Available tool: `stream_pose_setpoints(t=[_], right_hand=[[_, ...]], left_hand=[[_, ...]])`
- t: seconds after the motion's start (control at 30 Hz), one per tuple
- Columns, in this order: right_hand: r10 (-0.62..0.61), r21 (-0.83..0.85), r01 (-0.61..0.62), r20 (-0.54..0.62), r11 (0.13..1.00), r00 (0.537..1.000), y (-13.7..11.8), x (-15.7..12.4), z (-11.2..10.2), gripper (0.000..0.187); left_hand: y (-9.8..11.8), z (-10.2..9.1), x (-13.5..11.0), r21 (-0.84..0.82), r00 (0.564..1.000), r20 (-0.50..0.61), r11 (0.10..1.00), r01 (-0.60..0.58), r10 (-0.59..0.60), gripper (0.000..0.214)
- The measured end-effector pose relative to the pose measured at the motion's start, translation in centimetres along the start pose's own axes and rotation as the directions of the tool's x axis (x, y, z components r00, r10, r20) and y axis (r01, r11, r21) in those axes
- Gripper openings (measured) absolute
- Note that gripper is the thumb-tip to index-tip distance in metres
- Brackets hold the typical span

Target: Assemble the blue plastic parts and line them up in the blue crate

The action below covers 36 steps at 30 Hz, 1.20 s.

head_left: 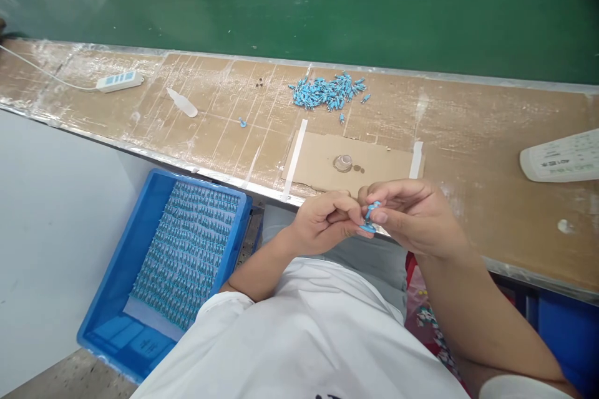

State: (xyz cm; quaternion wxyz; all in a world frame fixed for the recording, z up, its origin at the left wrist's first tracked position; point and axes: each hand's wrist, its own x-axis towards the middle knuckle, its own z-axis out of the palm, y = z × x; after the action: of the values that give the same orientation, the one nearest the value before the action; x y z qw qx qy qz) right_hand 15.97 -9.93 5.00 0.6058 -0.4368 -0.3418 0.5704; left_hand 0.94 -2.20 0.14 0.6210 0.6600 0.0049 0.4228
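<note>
Close to my body, at the bench's front edge, my hands meet around a small blue plastic figure-like piece (373, 207). My left hand (326, 222) pinches the flat blue base (367, 228) at its lower end. Thumb and fingers of my right hand (415, 215) are closed on the upper part. Fingertips partly cover the piece, so how its parts join cannot be seen. Just beyond my hands lies a cardboard sheet (318, 162) taped to the bench, with a small clear round dish (343, 163) on it. Farther back is a pile of similar blue pieces (327, 92).
A single blue part (242, 122), a white squeeze bottle (183, 103) and a power strip (119, 80) lie to the left. Below the bench, a blue crate (88, 318) holds rows of small pieces. A large white bottle (561, 157) lies far right. Behind runs a green belt (421, 19).
</note>
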Motion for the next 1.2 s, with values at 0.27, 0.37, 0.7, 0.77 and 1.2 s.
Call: stream_pose_setpoints(t=[0.27, 0.37, 0.7, 0.77, 1.2], right_hand=[[-0.007, -0.025, 0.007, 0.004, 1.0, 1.0, 0.2, -0.3, -0.2, 0.016], [0.016, -0.025, -0.016, -0.009, 1.0, 1.0, 0.3, -0.2, -0.1, 0.017], [0.032, -0.013, -0.033, -0.025, 0.999, 0.999, 0.4, 0.1, 0.5, 0.02], [0.028, -0.004, -0.028, -0.027, 1.0, 0.999, 0.3, 0.1, 0.5, 0.019], [0.1, 0.033, -0.095, -0.255, 0.995, 0.962, 0.3, 0.5, 0.9, 0.036]], left_hand=[[0.8, -0.4, 0.0, 0.124, 0.998, 0.012, 0.99, -0.069, 0.068, 0.017], [0.7, -0.1, 0.0, 0.088, 0.995, -0.004, 0.991, -0.096, 0.097, 0.018], [0.3, -0.2, -0.2, 0.017, 0.994, -0.019, 0.994, -0.111, 0.112, 0.008], [0.2, -0.1, -0.2, -0.006, 0.994, -0.022, 0.994, -0.105, 0.105, 0.009], [-0.5, 0.2, -0.5, 0.117, 0.99, -0.128, 0.992, -0.049, 0.064, 0.02]])
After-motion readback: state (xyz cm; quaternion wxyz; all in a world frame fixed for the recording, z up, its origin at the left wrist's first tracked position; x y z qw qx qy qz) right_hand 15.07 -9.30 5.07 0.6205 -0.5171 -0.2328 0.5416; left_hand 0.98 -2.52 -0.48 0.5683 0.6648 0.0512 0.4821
